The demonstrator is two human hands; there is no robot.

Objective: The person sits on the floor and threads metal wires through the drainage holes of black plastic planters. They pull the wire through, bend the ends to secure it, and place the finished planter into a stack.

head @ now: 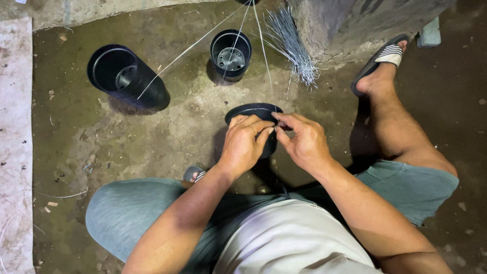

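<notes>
Gripping a black plastic pot (pixel 253 112) at its rim, the left hand (pixel 243 144) and right hand (pixel 303 142) close together over the floor, fingertips pinching a thin wire (pixel 264 56). Beyond lie a stack of pots (pixel 129 78), a single upright pot (pixel 231 53) and a wire bundle (pixel 294 45).

black plastic pot (pixel 252 112) under both hands, glossy rim. second pot (pixel 231 53) black, grey disc inside base. stack of pots (pixel 129 76) lying on side, black, ribbed look from stacked rims. bundle of wires (pixel 293 43) silver-grey; single wires (pixel 193 46) pale grey. sandal (pixel 381 60) black, strap striped black and white. shorts (pixel 416 185) muted grey-green. shirt (pixel 289 238) off-white. floor (pixel 167 132) brown-olive, cracked, mottled. sheet at left edge (pixel 15 127) pinkish-white, speckled.
</notes>
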